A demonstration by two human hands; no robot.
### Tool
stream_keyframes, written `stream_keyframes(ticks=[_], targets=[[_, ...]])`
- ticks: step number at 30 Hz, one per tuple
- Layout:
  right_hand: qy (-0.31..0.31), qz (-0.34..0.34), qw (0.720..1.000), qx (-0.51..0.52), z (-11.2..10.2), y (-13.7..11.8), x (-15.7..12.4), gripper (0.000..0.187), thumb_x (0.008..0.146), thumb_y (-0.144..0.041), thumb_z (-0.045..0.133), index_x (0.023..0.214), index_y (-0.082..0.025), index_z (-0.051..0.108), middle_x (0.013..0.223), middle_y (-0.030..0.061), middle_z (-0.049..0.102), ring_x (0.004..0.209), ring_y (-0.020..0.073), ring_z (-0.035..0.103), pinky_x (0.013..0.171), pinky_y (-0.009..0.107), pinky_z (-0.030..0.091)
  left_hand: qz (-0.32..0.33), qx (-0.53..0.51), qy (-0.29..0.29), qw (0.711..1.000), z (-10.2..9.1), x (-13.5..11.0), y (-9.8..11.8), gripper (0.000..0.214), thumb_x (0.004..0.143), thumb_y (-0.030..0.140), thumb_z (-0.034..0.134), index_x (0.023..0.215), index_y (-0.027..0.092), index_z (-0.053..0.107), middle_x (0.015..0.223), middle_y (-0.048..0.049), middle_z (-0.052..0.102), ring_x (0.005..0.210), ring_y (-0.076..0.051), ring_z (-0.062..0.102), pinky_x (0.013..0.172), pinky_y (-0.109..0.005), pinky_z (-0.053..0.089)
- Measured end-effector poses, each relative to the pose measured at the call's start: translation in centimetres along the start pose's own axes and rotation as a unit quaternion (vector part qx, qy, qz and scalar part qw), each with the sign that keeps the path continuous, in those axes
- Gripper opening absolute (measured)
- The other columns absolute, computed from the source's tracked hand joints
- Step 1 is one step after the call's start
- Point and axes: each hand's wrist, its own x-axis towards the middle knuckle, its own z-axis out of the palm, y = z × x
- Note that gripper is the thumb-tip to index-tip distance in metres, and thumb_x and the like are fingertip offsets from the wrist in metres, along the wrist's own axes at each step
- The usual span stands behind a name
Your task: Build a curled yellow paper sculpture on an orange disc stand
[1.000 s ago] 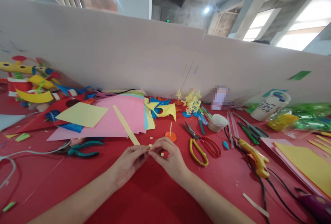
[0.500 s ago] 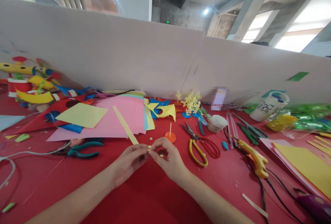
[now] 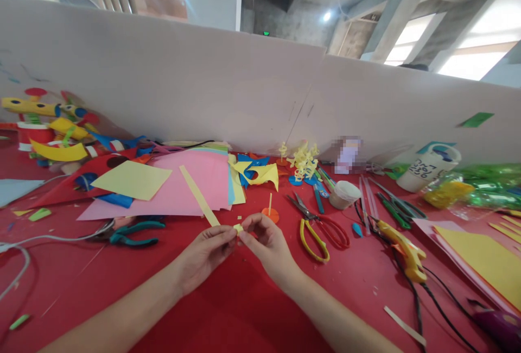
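A small pale-yellow piece of craft foam or paper (image 3: 238, 228) is pinched between the fingertips of my left hand (image 3: 205, 255). My right hand (image 3: 271, 250) meets it from the other side, thumb and forefinger closed at its edge. Just behind the left fingers, a long pale-yellow strip (image 3: 198, 195) lies slanted across a pink sheet (image 3: 163, 206). Beyond my right hand stands an orange disc (image 3: 272, 215) with a thin upright stick (image 3: 271, 201). The exact shape of the held piece is partly hidden by the fingers.
Red-and-yellow-handled scissors (image 3: 313, 228), a white cup (image 3: 344, 195) and a yellow glue gun (image 3: 402, 250) with a black cord lie to the right. Teal-handled pliers (image 3: 136, 233) lie left. Curly yellow pieces (image 3: 305, 160) stand near the white partition (image 3: 183, 87).
The small yellow piece now shows more between my fingertips, and my right fingers have shifted slightly. The whole view has moved a little; the table things stay where they were.
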Motion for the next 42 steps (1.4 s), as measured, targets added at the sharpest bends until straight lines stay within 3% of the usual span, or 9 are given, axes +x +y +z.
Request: stream_keyframes(ticks=[11, 17, 26, 37, 42], targets=[[0.008, 0.035, 0.999, 0.009, -0.28, -0.08, 0.08, 0.027, 0.067, -0.039, 0.069, 0.078, -0.021, 0.052, 0.075, -0.0015, 0.054, 0.066, 0.0121, 0.055, 0.069, 0.029, 0.051, 0.028, 0.06, -0.007, 0.998, -0.01, -0.02, 0.04, 0.012, 0.064, 0.027, 0.074, 0.071, 0.017, 0.074, 0.072, -0.0027, 0.07, 0.072, -0.012, 0.058, 0.075, -0.022, 0.044], [0.008, 0.044, 0.999, 0.018, -0.37, -0.06, 0.19, 0.025, 0.068, -0.04, 0.068, 0.076, -0.02, 0.055, 0.074, -0.0016, 0.054, 0.068, 0.0115, 0.055, 0.068, 0.027, 0.051, 0.054, 0.088, -0.015, 0.994, 0.08, -0.05, 0.03, 0.009, 0.067, 0.024, 0.071, 0.071, 0.017, 0.074, 0.067, -0.0019, 0.067, 0.067, -0.012, 0.054, 0.067, -0.021, 0.042], [0.023, 0.06, 0.998, 0.021, -0.38, -0.12, 0.23, 0.028, 0.065, -0.042, 0.07, 0.073, -0.02, 0.054, 0.073, -0.0017, 0.054, 0.066, 0.0116, 0.055, 0.067, 0.029, 0.052, 0.047, 0.087, -0.017, 0.995, 0.26, -0.28, 0.1, 0.01, 0.068, 0.025, 0.071, 0.072, 0.016, 0.074, 0.074, -0.0035, 0.07, 0.076, -0.014, 0.056, 0.076, -0.024, 0.042], [0.053, 0.019, 0.997, -0.051, -0.08, 0.0, 0.02, 0.016, 0.07, -0.031, 0.062, 0.073, -0.019, 0.052, 0.07, -0.0021, 0.054, 0.062, 0.0107, 0.055, 0.062, 0.026, 0.051, 0.095, 0.143, -0.036, 0.984, -0.04, -0.02, -0.21, 0.01, 0.073, 0.024, 0.067, 0.073, 0.017, 0.073, 0.071, -0.0031, 0.067, 0.074, -0.015, 0.054, 0.072, -0.025, 0.04], [0.041, 0.017, 0.995, -0.094, -0.31, -0.1, 0.12, 0.011, 0.07, -0.025, 0.061, 0.073, -0.019, 0.052, 0.069, -0.0017, 0.055, 0.063, 0.0116, 0.055, 0.06, 0.025, 0.048, 0.108, 0.18, -0.014, 0.978, 0.01, -0.09, -0.01, 0.012, 0.07, 0.027, 0.069, 0.066, 0.016, 0.072, 0.065, -0.0009, 0.064, 0.068, -0.013, 0.051, 0.068, -0.024, 0.04]])
